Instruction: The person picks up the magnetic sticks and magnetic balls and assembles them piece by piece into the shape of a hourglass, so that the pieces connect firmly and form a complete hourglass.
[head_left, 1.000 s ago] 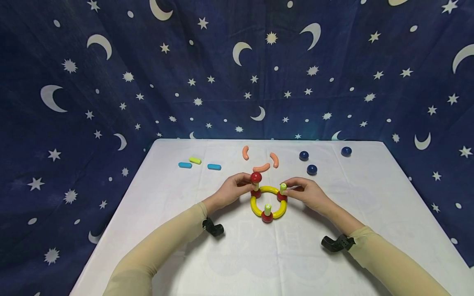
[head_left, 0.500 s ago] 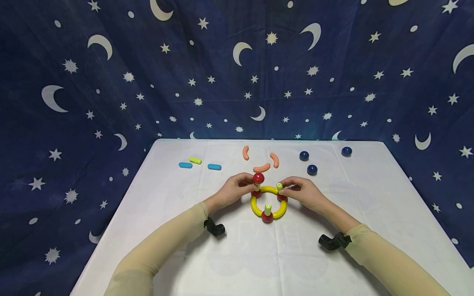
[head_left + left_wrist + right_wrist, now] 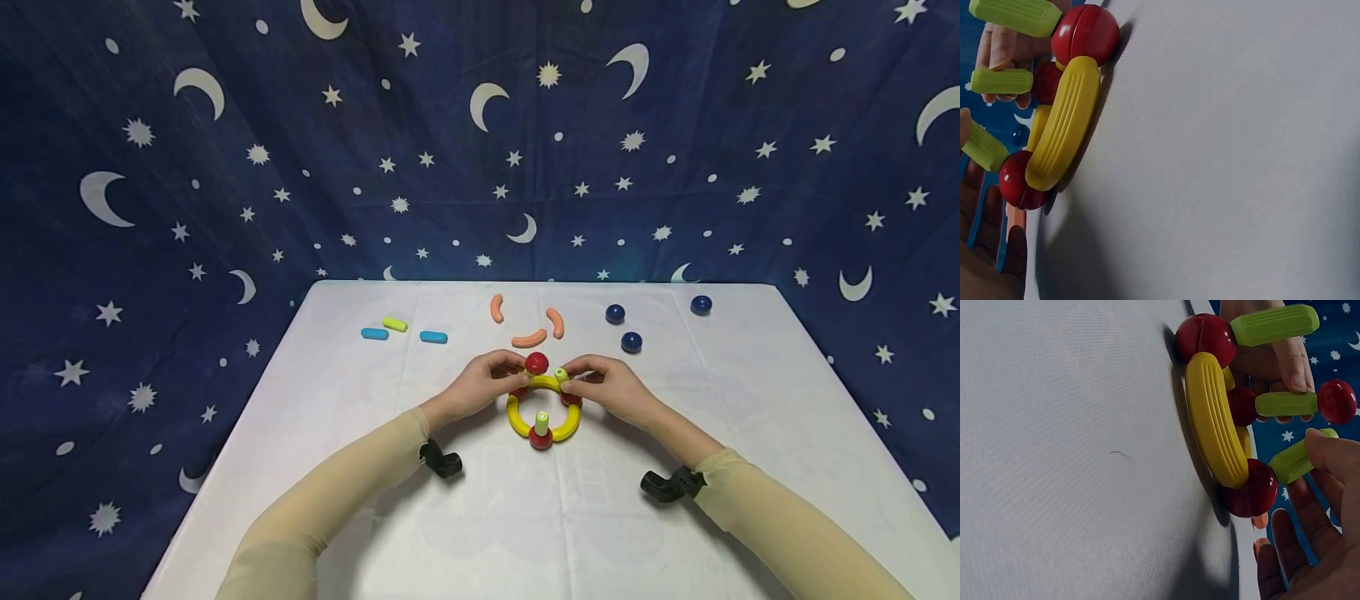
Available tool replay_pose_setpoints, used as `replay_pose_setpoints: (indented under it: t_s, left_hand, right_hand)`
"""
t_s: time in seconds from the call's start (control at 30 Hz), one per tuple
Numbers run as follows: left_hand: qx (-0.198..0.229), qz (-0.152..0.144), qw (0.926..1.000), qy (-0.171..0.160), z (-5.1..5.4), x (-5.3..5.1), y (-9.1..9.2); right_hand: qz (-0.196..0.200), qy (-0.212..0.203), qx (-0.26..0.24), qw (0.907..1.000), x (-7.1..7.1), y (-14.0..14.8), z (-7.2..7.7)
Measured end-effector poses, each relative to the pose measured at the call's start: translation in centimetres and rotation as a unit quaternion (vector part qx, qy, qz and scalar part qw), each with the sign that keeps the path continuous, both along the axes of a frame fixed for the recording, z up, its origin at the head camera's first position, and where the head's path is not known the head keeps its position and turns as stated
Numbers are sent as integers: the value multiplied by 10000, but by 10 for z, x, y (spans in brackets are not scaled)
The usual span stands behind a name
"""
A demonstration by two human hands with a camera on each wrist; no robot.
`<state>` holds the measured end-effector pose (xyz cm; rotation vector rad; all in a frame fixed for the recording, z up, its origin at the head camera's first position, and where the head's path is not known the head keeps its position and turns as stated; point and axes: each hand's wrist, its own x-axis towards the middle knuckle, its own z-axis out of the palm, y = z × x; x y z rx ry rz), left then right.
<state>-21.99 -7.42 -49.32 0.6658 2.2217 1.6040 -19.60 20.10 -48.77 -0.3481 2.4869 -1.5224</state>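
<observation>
Backdrop (image 3: pixel 435 117) printed with moons and stars hangs behind the far edge of the white surface (image 3: pixel 480 533). Left hand (image 3: pixel 480 385) pinches a green rod (image 3: pixel 985 147) topped by a red ball (image 3: pixel 537 363); right hand (image 3: pixel 611 386) pinches a second rod (image 3: pixel 1294 464). Yellow-and-red ring (image 3: pixel 573 422) carries both, tilted inward, and a third rod (image 3: pixel 542 422), upright. Ring lies about midway between the left and right edges. Near the far edge: orange arcs (image 3: pixel 529 339) centrally, short sticks (image 3: pixel 433 337) toward the left corner, blue balls (image 3: pixel 632 342) toward the right.
</observation>
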Motion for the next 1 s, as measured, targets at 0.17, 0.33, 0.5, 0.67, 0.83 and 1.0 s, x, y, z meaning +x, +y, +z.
replay_pose_setpoints:
  t_s: [0.17, 0.33, 0.5, 0.67, 0.83, 1.0]
  left_hand:
    - [-41, 37, 10000, 31, -1, 0, 2]
    - [-77, 37, 9999, 88, -3, 0, 4]
    - [-178, 72, 9998, 107, -3, 1, 6]
    - [-256, 16, 9996, 126, -3, 1, 7]
    - [-157, -39, 9998, 106, -2, 2, 9]
    - [-38, -70, 9999, 66, -2, 3, 10]
  right_hand:
    - [72, 0, -69, 10000, -1, -1, -1]
    - [112, 1, -119, 9999, -1, -2, -2]
    - [111, 5, -121, 9999, -1, -4, -3]
    - [71, -75, -106, 9999, -1, -5, -2]
    - [52, -54, -86, 9999, -1, -5, -2]
    - [78, -92, -121, 9999, -2, -6, -2]
